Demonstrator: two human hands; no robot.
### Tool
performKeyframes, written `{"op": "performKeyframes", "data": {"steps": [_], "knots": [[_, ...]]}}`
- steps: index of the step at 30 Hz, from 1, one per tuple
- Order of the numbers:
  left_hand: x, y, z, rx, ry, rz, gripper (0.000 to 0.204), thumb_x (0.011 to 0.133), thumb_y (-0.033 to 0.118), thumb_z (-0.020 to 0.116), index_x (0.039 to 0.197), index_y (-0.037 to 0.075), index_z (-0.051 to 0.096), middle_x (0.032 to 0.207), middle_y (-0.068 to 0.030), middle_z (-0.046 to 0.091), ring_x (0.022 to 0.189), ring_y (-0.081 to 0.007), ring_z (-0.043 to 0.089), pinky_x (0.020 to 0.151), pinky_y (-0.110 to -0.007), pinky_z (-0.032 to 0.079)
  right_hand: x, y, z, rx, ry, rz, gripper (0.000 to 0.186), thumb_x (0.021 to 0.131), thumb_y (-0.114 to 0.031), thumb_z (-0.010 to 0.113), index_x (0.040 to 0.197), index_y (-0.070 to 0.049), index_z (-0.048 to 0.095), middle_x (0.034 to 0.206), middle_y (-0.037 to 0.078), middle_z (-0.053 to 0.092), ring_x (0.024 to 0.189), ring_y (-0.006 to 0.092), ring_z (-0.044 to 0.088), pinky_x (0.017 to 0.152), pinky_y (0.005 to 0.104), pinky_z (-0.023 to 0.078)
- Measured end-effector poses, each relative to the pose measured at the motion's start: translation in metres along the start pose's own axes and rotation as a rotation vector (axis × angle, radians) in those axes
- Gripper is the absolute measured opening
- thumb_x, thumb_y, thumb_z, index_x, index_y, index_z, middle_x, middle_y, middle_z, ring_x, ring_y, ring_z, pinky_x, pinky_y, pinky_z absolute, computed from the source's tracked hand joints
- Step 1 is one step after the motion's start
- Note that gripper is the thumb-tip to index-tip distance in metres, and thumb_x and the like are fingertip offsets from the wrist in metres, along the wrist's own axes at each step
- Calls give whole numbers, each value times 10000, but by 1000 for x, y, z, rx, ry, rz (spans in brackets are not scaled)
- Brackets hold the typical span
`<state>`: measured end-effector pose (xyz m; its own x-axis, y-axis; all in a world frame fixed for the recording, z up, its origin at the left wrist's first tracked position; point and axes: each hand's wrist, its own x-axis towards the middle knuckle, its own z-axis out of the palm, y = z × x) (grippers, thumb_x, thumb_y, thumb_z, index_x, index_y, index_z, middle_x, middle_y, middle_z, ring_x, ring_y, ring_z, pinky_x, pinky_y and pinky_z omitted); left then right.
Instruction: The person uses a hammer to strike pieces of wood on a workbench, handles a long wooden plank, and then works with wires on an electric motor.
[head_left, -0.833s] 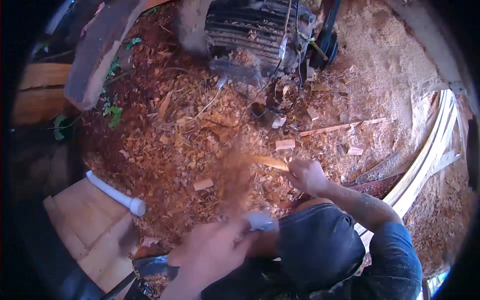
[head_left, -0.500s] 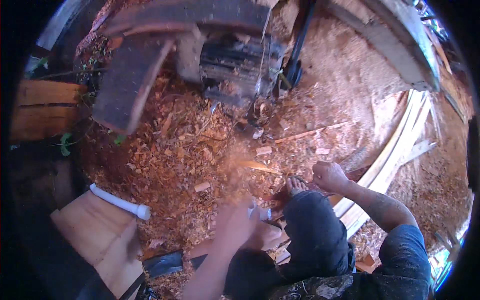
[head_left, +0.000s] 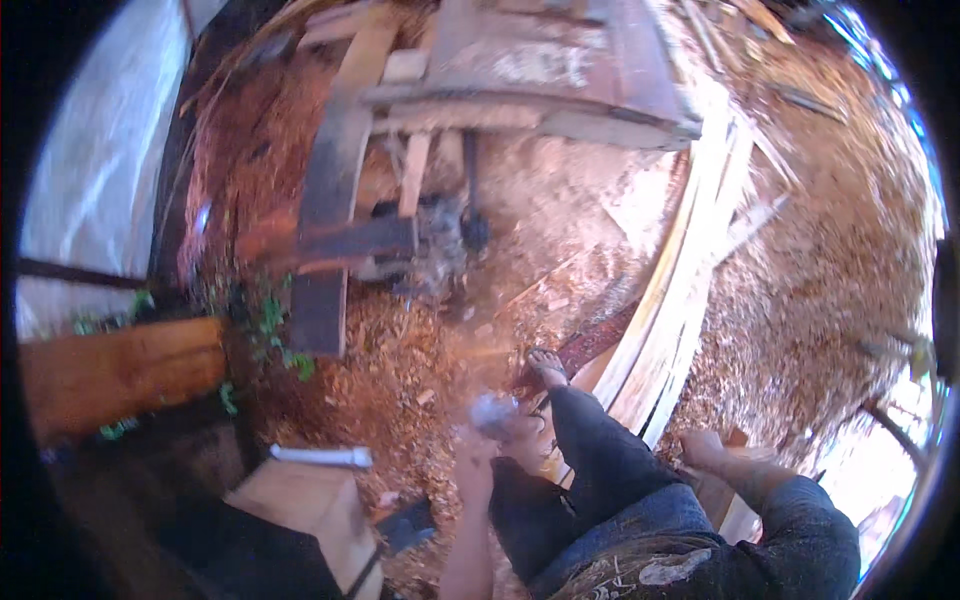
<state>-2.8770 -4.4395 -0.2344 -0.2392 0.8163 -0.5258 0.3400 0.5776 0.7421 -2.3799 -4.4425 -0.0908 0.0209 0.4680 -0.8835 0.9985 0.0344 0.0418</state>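
Note:
My left hand is low over the wood shavings, in front of my left leg. Its fingers are smeared by motion, and a whitish-grey blurred thing shows right at them; whether it is held I cannot tell. My right hand is closed beside my right thigh, its palm side hidden; what it holds, if anything, does not show. Close to it lie a small brown wood piece and pale wood pieces. My bare foot rests near a dark reddish strip of wood.
Long pale planks run along my right leg. Ahead stands a wooden bench over a dusty motor-like machine. At left, a white pipe lies on a wood block, near an orange-brown beam.
The view has swung, showing more of the bench and the left side. My right hand has moved back from near my foot to beside my thigh. My left hand stays low and blurred.

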Motion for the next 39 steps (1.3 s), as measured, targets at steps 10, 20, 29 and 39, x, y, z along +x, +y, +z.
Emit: {"op": "performKeyframes", "data": {"steps": [10, 20, 29, 39], "knots": [[-39, 155, -80, 571, -6, -79, 322, 844, 272, 641, 1047, 26, 690, 994, -208, 707, 963, -346, 679, 872, -428, 514, -32, 133, 88, 519, 80, 168, 281, 848, -297, 588, 915, -65, 731, 935, 194, 712, 903, 374, 691, 796, 482, 551], [53, 411, 169, 602, -160, -85, 408, 844, 399, 666, 1001, 25, 717, 959, -196, 715, 931, -373, 677, 816, -421, 529, 48, 443, 12, 825, 489, 196, 330, 770, -314, 642, 803, 4, 722, 822, 226, 700, 771, 408, 677, 744, 480, 524], [73, 683, 362, 577, -247, 258, 363, 815, 342, 737, 1021, 46, 693, 905, -134, 701, 845, -241, 664, 786, -374, 522, 29, 629, -315, 1128, 547, 360, 312, 805, -269, 650, 846, 40, 653, 826, 235, 663, 797, 367, 651, 727, 450, 493], [232, 600, 468, 1463, -595, 595, 418, 812, 155, 617, 1211, 36, 652, 1017, -236, 694, 853, -276, 699, 735, -413, 560, 79, 784, -546, 871, 856, 94, 258, 815, -224, 700, 843, 26, 641, 751, 183, 653, 697, 323, 640, 666, 416, 504]]}}
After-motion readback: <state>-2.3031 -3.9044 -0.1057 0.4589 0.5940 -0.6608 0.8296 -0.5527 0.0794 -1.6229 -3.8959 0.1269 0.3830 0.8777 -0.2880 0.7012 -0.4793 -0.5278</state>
